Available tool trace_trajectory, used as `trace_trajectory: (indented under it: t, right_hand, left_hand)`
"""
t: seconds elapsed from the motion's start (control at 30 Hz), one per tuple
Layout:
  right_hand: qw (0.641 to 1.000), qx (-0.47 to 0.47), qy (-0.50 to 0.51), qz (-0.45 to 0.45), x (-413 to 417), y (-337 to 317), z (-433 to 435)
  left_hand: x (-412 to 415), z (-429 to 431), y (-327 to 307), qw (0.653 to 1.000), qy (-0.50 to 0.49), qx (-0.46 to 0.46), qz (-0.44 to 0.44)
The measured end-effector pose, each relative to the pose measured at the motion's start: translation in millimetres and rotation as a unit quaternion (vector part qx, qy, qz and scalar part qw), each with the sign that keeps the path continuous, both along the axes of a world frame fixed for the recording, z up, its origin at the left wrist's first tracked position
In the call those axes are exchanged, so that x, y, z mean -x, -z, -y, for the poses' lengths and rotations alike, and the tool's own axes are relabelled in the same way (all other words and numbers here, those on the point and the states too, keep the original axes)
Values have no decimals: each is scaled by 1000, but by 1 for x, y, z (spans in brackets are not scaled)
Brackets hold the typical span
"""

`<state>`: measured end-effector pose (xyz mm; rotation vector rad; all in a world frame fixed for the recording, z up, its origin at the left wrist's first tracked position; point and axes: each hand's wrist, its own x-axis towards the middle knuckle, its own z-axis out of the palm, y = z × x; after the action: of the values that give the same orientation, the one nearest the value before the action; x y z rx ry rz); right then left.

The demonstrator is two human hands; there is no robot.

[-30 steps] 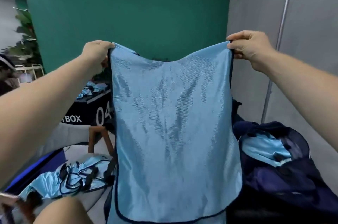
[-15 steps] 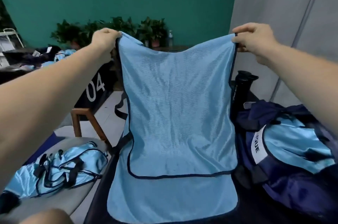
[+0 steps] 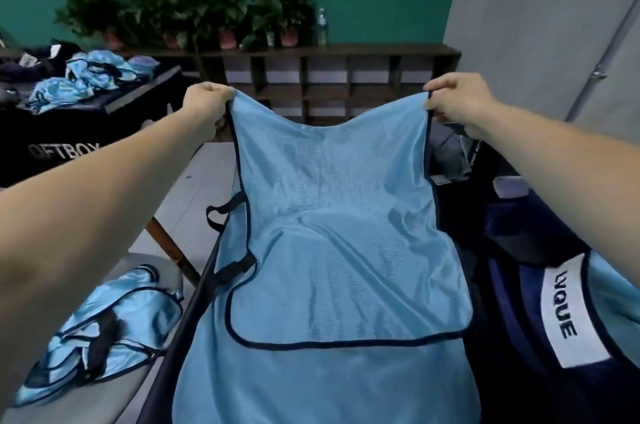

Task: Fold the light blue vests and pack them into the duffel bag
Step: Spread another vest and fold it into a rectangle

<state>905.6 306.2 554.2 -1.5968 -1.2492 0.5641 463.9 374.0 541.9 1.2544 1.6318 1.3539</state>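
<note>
Fingers (image 3: 221,93) clenched on the shoulder corners: left hand (image 3: 207,105) at ten o'clock, right hand (image 3: 457,101) at two, both arms stretched forward. The light blue vest (image 3: 339,233) spreads between them, long axis twelve to six, hem draped on the counter (image 3: 194,306). Duffel bag (image 3: 512,302) at four o'clock.

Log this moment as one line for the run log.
left hand grips vest shoulder | right hand grips other shoulder | vest unfolded | duffel bag at right

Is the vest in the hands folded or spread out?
Spread out. The left hand and the right hand pinch the top corners of the vest wide apart, and its lower part lies flat.
</note>
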Motion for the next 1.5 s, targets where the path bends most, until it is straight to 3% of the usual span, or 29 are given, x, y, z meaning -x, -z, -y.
trace_trajectory:
  t: [0.27, 0.5, 0.7, 0.87, 1.0, 1.3, 1.5]
  right_hand:
    - [996, 77, -15, 36, -2, 41, -39]
    - [950, 220, -95, 201, 15, 55, -23]
    - [921, 260, -156, 244, 39, 61, 23]
    - [881, 204, -191, 383, 65, 68, 102]
    - [881, 176, -217, 383, 72, 89, 169]
    - [852, 177, -234, 433, 76, 128, 286]
    - [845, 194, -175, 467, 64, 130, 325]
  left_hand:
    - [7, -34, 56, 996, 28, 17, 88]
    - [10, -17, 78, 996, 50, 63, 35]
    - [7, 34, 82, 993, 91, 77, -6]
    - [15, 99, 92, 986, 118, 92, -71]
    - [25, 158, 105, 975, 132, 104, -141]
    - [51, 266, 134, 953, 144, 166, -207]
    - [50, 308, 138, 917, 164, 200, -303]
